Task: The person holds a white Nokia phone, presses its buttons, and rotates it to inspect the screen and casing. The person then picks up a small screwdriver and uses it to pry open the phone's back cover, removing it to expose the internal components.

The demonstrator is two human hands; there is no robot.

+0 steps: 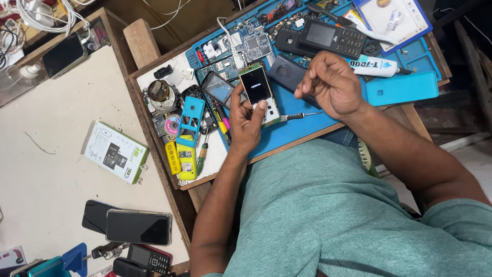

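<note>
Item: opened phone body [259, 92], casing off, small screen lit, lying on the blue work mat [302, 128] near the middle of the wooden tray [141, 43].

Left hand [246, 120]: curling around the near end of the phone body, thumb pressing on its lower face, fingers closed on it from the left.

Right hand [333, 84]: hovering just right of the phone body, fingers bunched narrow as if pinching something small; what it is pinching cannot be told. A slim screwdriver [302, 116] is lying on the mat directly beneath it, untouched.

Risks, as judged: the bare board is resting under thumb pressure alone, so a slip could be sliding it into the loose parts beside it; any tiny piece in the pinch could be dropping among the clutter on the mat and getting lost; the screwdriver tip is pointing toward the exposed board.

Packaging and labels:
- White and green box [116, 152], flat rectangle, lying tilted on the pale table to the left.
- White glue tube [373, 65], dark lettering, lying right of the right hand.
- White card in a blue frame [392, 20], far right corner.
- Plain teal back cover [402, 88], right edge of the mat.
- Cyan phone frame [191, 119] over yellow housing [185, 160], left side of the tray.
</note>
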